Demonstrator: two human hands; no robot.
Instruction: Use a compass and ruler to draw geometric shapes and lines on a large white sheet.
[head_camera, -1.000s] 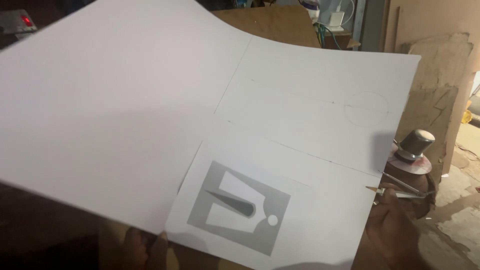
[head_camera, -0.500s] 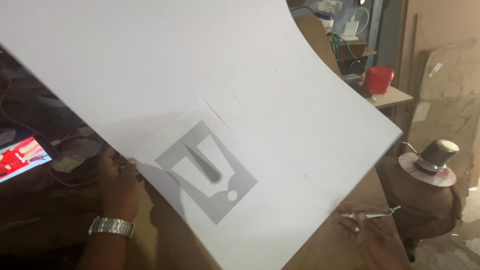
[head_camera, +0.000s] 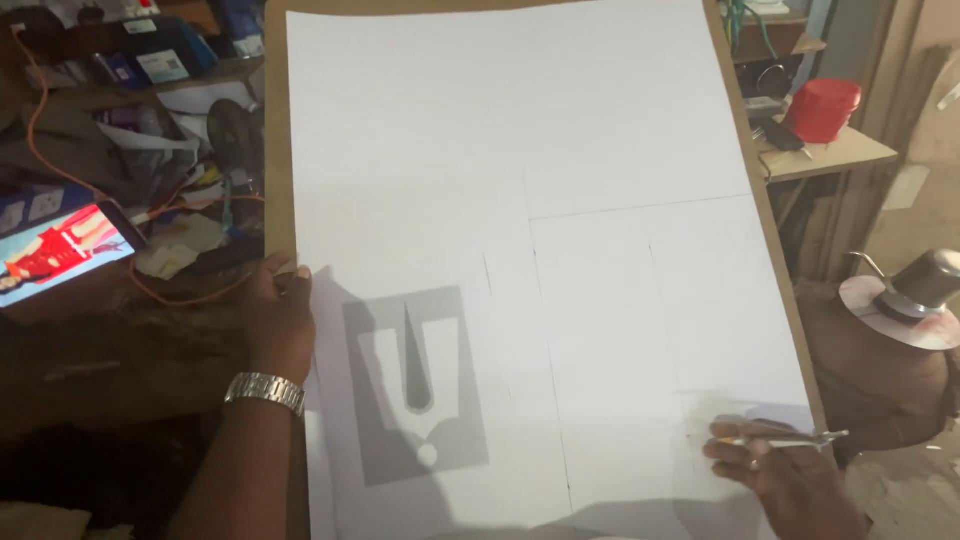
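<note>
- Large white sheet (head_camera: 520, 200) lies flat on a brown board (head_camera: 275, 150), covering nearly all of it; only thin brown strips show along the board's left and right edges.
- Faint ruled lines cross the sheet: one long line runs toward the near edge, one runs across to the right edge.
- Grey stencil-like shape (head_camera: 415, 385) shows near the sheet's near-left corner: a grey rectangle with pale cut-outs, a dark taper and a small dot below.
- Left hand (head_camera: 278, 315), metal watch (head_camera: 265, 390) on the wrist, rests at the sheet's left edge with fingers curled over it, pinning the sheet.
- Right hand (head_camera: 775, 465) sits at the near-right corner, fingers closed around a slim pencil-like tool (head_camera: 785, 437) lying across the sheet.
- Judged step: sheet squared up and held, marking about to go on. Next stroke calls for a steady left-hand hold so the sheet does not creep.
- Off the board: lit phone screen (head_camera: 55, 250) left, red tub (head_camera: 822, 108) on a shelf far right, dark metal cap (head_camera: 925, 285) on a round block right.
</note>
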